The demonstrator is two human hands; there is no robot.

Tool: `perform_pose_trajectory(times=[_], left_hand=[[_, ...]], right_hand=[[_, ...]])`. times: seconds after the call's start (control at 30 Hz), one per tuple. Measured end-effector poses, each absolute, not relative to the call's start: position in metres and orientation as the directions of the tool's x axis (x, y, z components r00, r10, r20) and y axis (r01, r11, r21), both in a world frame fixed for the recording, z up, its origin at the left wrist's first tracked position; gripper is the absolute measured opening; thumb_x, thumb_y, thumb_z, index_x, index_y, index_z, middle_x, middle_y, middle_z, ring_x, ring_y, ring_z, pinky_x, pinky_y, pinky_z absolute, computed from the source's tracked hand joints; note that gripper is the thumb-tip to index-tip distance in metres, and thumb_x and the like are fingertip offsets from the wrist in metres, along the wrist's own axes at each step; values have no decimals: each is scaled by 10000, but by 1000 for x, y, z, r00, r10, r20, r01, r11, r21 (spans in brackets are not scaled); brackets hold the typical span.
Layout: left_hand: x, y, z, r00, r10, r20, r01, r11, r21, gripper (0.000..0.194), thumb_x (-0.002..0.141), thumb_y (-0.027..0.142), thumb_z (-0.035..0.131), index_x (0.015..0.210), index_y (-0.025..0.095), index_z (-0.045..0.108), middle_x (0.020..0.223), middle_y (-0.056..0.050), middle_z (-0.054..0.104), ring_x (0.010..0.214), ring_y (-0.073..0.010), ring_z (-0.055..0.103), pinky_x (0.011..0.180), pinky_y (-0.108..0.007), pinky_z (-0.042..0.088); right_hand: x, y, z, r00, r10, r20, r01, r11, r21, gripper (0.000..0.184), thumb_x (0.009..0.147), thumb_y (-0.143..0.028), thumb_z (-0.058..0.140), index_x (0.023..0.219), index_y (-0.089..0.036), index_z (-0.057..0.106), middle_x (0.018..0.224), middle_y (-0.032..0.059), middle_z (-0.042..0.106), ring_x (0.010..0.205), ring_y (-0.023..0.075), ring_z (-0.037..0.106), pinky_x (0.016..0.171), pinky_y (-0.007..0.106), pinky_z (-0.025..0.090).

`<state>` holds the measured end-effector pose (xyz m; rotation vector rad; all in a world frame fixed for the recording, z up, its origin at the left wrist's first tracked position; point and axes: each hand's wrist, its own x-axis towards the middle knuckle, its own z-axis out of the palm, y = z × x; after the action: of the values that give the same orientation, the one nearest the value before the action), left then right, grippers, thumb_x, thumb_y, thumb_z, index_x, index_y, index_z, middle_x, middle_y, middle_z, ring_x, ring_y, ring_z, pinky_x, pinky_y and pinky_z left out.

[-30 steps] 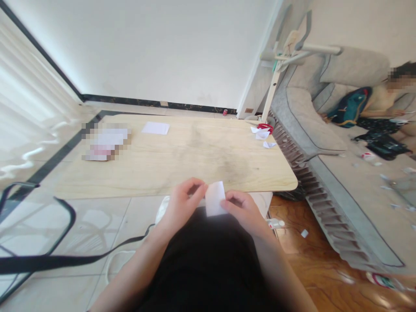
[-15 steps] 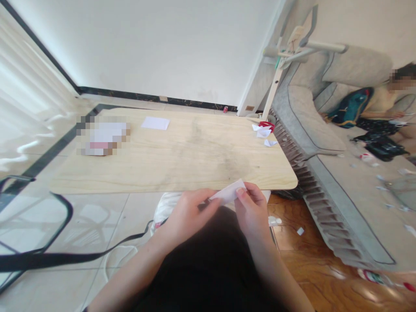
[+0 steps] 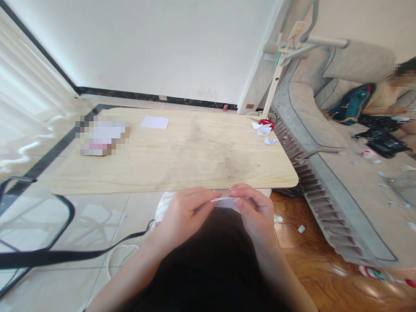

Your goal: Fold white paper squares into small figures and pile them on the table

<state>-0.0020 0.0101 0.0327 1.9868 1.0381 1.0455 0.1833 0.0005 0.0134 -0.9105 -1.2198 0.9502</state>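
Paper (image 3: 225,202), small, white and thin, stretches sideways between my left hand (image 3: 185,212) and right hand (image 3: 258,212), just my side of the pale, rectangular wooden table's (image 3: 146,167) near edge; fingers nearly closed, each pinches one end.

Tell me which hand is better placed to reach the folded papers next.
Probably the right hand: it is nearer the folded papers at the table's right end. The left hand is farther, and both grip the white sheet.
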Motion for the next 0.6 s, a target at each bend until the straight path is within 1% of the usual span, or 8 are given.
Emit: perform_pose_trajectory(times=[0.17,0.3,0.47,0.6], left_hand=[[3,7,33,323,903,285,316,-387,866,155,891,214,610,951,225,753,898,-26,776,777,-171,698,699,-252,519],[5,6,35,298,898,323,315,-412,855,131,878,222,624,889,214,754,825,-28,768,704,-163,679,657,-250,506],[7,7,36,272,889,369,291,-441,849,141,891,208,597,881,189,736,822,-37,758,745,-164,684,696,-255,512],[6,7,36,239,892,384,287,-442,849,133,875,184,606,823,164,727,768,-35,748,686,-141,667,650,-232,498]], right_hand=[[182,0,13,80,954,289,-143,298,-944,106,807,-197,709,839,-288,753,804,8,698,803,186,627,714,303,499],[182,-1,13,75,959,274,-136,282,-950,108,829,-182,686,846,-272,742,804,3,687,772,169,615,688,279,485],[182,-1,12,59,965,257,-117,262,-958,78,843,-198,674,839,-256,725,790,-4,688,749,158,612,681,266,481],[184,-1,15,-34,985,167,-65,164,-984,61,806,-198,713,844,-245,713,811,-4,688,765,156,611,680,257,477]])
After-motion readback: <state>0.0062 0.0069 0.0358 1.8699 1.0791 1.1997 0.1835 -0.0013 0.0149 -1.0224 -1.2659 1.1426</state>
